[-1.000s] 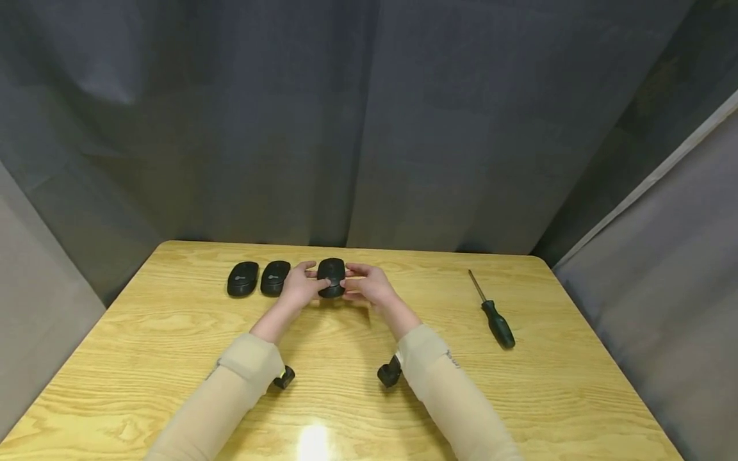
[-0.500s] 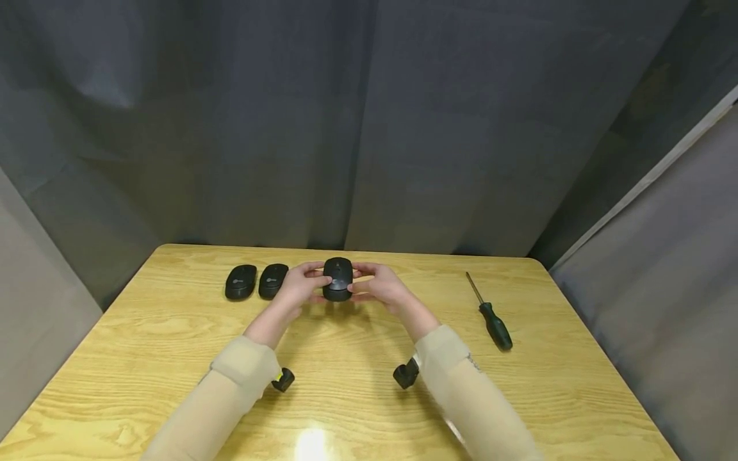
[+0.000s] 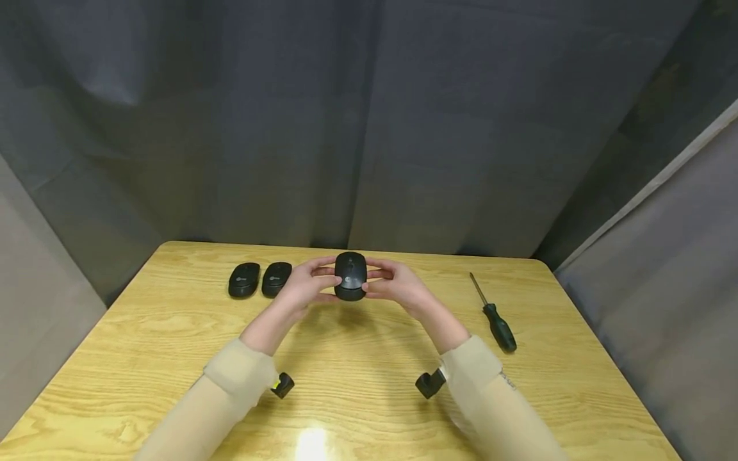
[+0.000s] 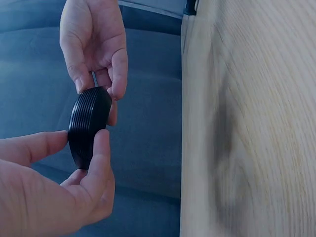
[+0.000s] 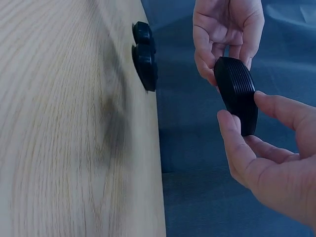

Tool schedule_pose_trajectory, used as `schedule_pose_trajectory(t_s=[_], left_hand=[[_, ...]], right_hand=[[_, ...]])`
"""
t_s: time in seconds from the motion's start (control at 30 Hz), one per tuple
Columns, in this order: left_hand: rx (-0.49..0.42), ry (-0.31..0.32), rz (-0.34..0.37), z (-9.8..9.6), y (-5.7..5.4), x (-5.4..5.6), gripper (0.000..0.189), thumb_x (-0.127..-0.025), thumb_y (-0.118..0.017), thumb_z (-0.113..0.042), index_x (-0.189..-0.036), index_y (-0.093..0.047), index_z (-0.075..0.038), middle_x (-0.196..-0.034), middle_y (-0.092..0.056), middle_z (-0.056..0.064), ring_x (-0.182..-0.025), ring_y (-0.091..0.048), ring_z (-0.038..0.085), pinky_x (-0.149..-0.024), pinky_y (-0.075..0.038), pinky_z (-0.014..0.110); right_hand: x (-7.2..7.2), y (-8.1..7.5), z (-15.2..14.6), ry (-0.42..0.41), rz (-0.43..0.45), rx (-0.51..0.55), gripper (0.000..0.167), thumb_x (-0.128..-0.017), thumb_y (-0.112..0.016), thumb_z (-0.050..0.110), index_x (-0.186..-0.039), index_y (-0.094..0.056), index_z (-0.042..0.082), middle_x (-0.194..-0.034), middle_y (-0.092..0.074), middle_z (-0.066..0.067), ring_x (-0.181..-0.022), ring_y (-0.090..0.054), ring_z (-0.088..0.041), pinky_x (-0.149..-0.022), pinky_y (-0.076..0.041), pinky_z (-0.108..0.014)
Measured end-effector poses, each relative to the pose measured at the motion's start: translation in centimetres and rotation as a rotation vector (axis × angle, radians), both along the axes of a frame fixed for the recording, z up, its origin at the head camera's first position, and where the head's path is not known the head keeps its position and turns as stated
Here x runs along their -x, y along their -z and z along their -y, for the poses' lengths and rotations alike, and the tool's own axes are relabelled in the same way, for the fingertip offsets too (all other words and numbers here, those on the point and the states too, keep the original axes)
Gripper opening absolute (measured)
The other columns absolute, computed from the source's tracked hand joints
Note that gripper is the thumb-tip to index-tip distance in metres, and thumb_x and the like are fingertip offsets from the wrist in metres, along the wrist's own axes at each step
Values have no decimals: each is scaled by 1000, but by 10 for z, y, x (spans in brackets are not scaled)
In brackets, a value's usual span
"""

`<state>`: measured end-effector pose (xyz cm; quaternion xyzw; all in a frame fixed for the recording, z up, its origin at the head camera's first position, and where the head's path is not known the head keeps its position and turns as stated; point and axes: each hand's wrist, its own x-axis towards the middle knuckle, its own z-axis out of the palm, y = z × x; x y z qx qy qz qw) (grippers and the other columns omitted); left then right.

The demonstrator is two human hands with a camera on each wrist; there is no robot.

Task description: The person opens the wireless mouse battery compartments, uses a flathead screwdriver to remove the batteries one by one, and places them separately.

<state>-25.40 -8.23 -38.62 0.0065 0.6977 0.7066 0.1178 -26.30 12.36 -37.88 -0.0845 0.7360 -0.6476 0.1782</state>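
Between my two hands a black computer mouse [image 3: 350,274] is held up off the table. My left hand [image 3: 305,285] pinches its left side, thumb on the near end and fingers behind. The right hand [image 3: 400,285] pinches the opposite side in the same manner. Both wrist views show the ribbed edge of the mouse [image 4: 88,123] [image 5: 238,96], with fingertips of each hand touching it. Two more black mice lie side by side on the table to the left: the outer mouse [image 3: 244,280] and the inner mouse [image 3: 277,279], close to my left hand.
A screwdriver [image 3: 493,317] with a dark green handle lies on the right of the wooden table [image 3: 346,410]. Dark curtains [image 3: 288,128] hang behind the table's far edge. A black wrist camera [image 3: 430,384] juts out beneath my right sleeve.
Both hands have moved the held mouse to the right and raised it slightly, away from the other two mice. Those mice and the screwdriver stay in place.
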Motion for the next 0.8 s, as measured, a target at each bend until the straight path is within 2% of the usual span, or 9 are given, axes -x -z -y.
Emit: schedule_pose_trajectory(t_s=[0.27,0.43,0.63,0.8], left_hand=[[-32,51,-29,-5,-11,-15,55,-86,-63,1,-138,-44,-6,-126,-47,20,-100,-61,29,-84,-55,48],[-50,74,-16,-5,-15,-27,58,-85,-64,3,-138,-45,-12,-127,-46,18,-94,-63,26,-87,-52,51],[-69,121,-29,-4,-16,-40,60,-84,-64,2,-138,-45,-13,-127,-44,19,-92,-63,24,-84,-55,48],[-83,140,-33,-3,-13,-50,59,-84,-64,2,-138,-45,-11,-125,-44,20,-91,-63,24,-85,-54,50]], right_hand=[[-20,-8,-15,-15,-112,-90,63,-84,-70,10,-141,-43,10,-125,-56,-19,-105,-61,-24,-93,-51,-43],[-33,-10,-20,-9,-146,-137,63,-83,-72,16,-139,-46,14,-125,-58,-14,-105,-62,-24,-92,-52,-39],[-50,-9,-24,6,-169,-153,63,-82,-74,18,-139,-46,16,-124,-59,-12,-103,-64,-22,-91,-53,-38],[-60,-5,-24,16,-181,-147,64,-81,-75,17,-139,-46,15,-122,-60,-13,-100,-65,-21,-87,-55,-34]])
